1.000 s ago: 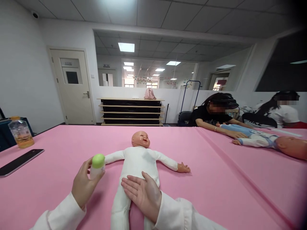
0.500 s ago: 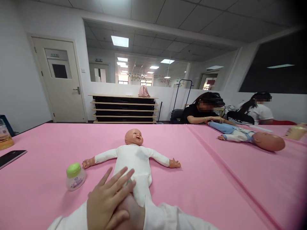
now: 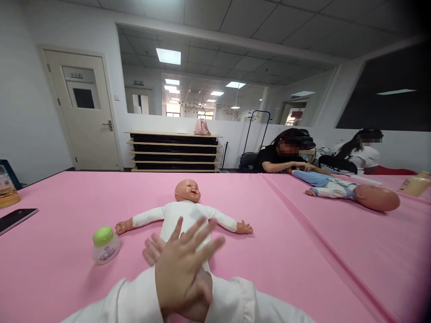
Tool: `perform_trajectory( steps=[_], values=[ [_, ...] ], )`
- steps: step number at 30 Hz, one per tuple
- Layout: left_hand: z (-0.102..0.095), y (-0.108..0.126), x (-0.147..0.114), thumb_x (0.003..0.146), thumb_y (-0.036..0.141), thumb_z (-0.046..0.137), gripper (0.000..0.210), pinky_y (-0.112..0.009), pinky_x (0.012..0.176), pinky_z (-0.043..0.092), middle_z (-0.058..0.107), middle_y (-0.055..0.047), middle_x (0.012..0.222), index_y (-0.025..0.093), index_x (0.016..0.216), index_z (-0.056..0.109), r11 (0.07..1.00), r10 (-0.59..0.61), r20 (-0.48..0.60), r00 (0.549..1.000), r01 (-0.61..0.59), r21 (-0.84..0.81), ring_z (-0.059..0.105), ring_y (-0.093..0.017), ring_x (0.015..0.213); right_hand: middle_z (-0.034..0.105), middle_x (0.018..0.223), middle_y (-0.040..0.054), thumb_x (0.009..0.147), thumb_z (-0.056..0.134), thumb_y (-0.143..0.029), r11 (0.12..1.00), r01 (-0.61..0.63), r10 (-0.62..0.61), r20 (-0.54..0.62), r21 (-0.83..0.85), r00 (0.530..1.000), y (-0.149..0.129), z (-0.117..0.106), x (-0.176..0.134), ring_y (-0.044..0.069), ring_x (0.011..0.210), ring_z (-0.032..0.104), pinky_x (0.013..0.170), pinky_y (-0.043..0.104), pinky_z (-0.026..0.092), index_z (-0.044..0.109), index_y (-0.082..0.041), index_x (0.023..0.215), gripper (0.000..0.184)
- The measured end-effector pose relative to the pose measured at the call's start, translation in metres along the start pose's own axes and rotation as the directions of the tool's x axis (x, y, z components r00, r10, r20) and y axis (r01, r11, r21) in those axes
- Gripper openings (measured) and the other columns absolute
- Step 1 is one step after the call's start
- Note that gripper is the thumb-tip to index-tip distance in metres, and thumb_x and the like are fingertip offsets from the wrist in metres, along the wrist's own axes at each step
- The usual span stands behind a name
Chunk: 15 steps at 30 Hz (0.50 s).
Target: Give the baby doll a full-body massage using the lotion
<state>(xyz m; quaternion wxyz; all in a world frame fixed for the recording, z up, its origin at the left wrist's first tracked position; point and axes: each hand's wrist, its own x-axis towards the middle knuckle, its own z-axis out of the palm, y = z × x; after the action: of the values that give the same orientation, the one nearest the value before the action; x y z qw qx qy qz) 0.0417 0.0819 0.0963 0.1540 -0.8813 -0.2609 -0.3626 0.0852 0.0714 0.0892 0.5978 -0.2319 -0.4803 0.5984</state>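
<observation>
A baby doll (image 3: 183, 211) in a white cloth suit lies on its back, arms spread, on the pink tablecloth (image 3: 269, 269). Over its lower body my two hands cross. My left hand (image 3: 183, 269) is on top, back upward, fingers spread and slightly blurred. Beneath it is my right hand (image 3: 153, 249), mostly hidden, with stretched fingers showing to the left. The palms seem to press against each other, and I see nothing held in them. To the left, by the doll's hand, stands a clear jar (image 3: 106, 246) with a green lid.
A phone (image 3: 16, 220) and a bottle of amber liquid (image 3: 7, 190) are at the left edge. At the right, a person in black (image 3: 269, 159) touches another doll (image 3: 336, 186) in blue and white. A pale bottle (image 3: 415, 184) stands farther right.
My left hand has moved up and right across my right hand. The right hand's fingers now show on the left. The doll and jar remain in place.
</observation>
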Motion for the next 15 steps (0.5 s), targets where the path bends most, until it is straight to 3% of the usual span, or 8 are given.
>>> perform_trajectory(
  steps=[2, 3, 4, 5, 7, 9, 12, 15],
  values=[
    [0.001, -0.021, 0.007, 0.086, 0.061, 0.018, 0.063, -0.050, 0.110, 0.001, 0.033, -0.004, 0.144, 0.028, 0.139, 0.031, 0.982, -0.188, 0.029, 0.982, 0.188, -0.027, 0.022, -0.026, 0.135, 0.051, 0.129, 0.0030, 0.079, 0.027, -0.067, 0.995, -0.100, 0.098, 0.135, 0.012, 0.986, -0.010, -0.017, 0.003, 0.025, 0.132, 0.032, 0.105, 0.055, 0.023, 0.048, -0.036, 0.125, 0.060],
    [0.003, -0.036, 0.008, 0.087, 0.058, 0.026, 0.057, -0.052, 0.110, 0.001, 0.035, -0.003, 0.143, 0.030, 0.137, 0.035, 0.953, -0.299, 0.013, 0.954, 0.300, -0.042, 0.021, -0.027, 0.135, 0.047, 0.134, 0.0040, 0.081, 0.022, -0.067, 0.966, -0.257, 0.242, 0.323, 0.006, 0.915, -0.017, -0.032, 0.008, 0.024, 0.131, 0.033, 0.104, 0.053, 0.025, 0.049, -0.032, 0.126, 0.063],
    [0.007, -0.054, 0.007, 0.088, 0.053, 0.030, 0.054, -0.053, 0.110, 0.003, 0.038, -0.003, 0.141, 0.029, 0.136, 0.036, 0.900, -0.432, -0.035, 0.901, 0.428, -0.078, 0.022, -0.026, 0.135, 0.045, 0.136, 0.0053, 0.082, 0.018, -0.067, 0.951, -0.309, 0.289, 0.348, 0.004, 0.892, -0.025, -0.050, 0.016, 0.024, 0.130, 0.035, 0.104, 0.053, 0.026, 0.050, -0.030, 0.125, 0.065],
    [0.014, -0.072, 0.006, 0.090, 0.046, 0.030, 0.050, -0.052, 0.110, 0.008, 0.041, -0.004, 0.139, 0.027, 0.135, 0.038, 0.811, -0.582, -0.101, 0.807, 0.566, -0.149, 0.025, -0.025, 0.134, 0.042, 0.138, 0.0040, 0.084, 0.024, -0.063, 0.968, -0.242, 0.249, 0.298, -0.060, 0.921, -0.032, -0.070, 0.029, 0.022, 0.130, 0.035, 0.105, 0.050, 0.024, 0.049, -0.029, 0.124, 0.059],
    [0.033, -0.106, 0.006, 0.090, 0.039, 0.033, 0.048, -0.046, 0.108, 0.023, 0.043, -0.008, 0.137, 0.020, 0.134, 0.040, 0.632, -0.771, -0.165, 0.615, 0.706, -0.319, 0.033, -0.023, 0.130, 0.042, 0.138, 0.0030, 0.081, 0.051, -0.048, 0.945, 0.026, 0.017, 0.127, -0.327, 0.992, -0.040, -0.106, 0.068, 0.019, 0.131, 0.032, 0.109, 0.041, 0.019, 0.050, -0.028, 0.122, 0.046],
    [0.058, -0.133, 0.014, 0.087, 0.035, 0.039, 0.051, -0.041, 0.108, 0.027, 0.042, -0.010, 0.138, 0.016, 0.133, 0.039, 0.543, -0.825, -0.110, 0.554, 0.725, -0.424, 0.035, -0.022, 0.129, 0.044, 0.134, 0.0049, 0.078, 0.054, -0.040, 0.860, 0.120, -0.188, -0.091, -0.496, 0.978, -0.034, -0.133, 0.119, 0.019, 0.128, 0.035, 0.108, 0.038, 0.023, 0.049, -0.025, 0.120, 0.045],
    [0.101, -0.161, 0.040, 0.083, 0.031, 0.045, 0.053, -0.039, 0.108, 0.025, 0.040, -0.012, 0.139, 0.014, 0.132, 0.040, 0.398, -0.884, -0.001, 0.468, 0.750, -0.529, 0.033, -0.023, 0.130, 0.042, 0.133, 0.0100, 0.076, 0.047, -0.027, 0.817, -0.026, -0.256, -0.402, -0.577, 0.879, -0.008, -0.154, 0.192, 0.021, 0.123, 0.040, 0.101, 0.036, 0.034, 0.047, -0.019, 0.118, 0.043],
    [0.133, -0.184, 0.063, 0.076, 0.028, 0.053, 0.055, -0.036, 0.108, 0.026, 0.041, -0.014, 0.138, 0.012, 0.128, 0.045, 0.274, -0.911, 0.069, 0.406, 0.724, -0.632, 0.034, -0.024, 0.129, 0.058, 0.111, 0.0097, 0.073, 0.044, -0.026, 0.810, -0.085, -0.248, -0.471, -0.580, 0.847, 0.021, -0.163, 0.234, 0.023, 0.108, 0.052, 0.091, 0.038, 0.043, 0.054, -0.018, 0.106, 0.035]
  ],
)
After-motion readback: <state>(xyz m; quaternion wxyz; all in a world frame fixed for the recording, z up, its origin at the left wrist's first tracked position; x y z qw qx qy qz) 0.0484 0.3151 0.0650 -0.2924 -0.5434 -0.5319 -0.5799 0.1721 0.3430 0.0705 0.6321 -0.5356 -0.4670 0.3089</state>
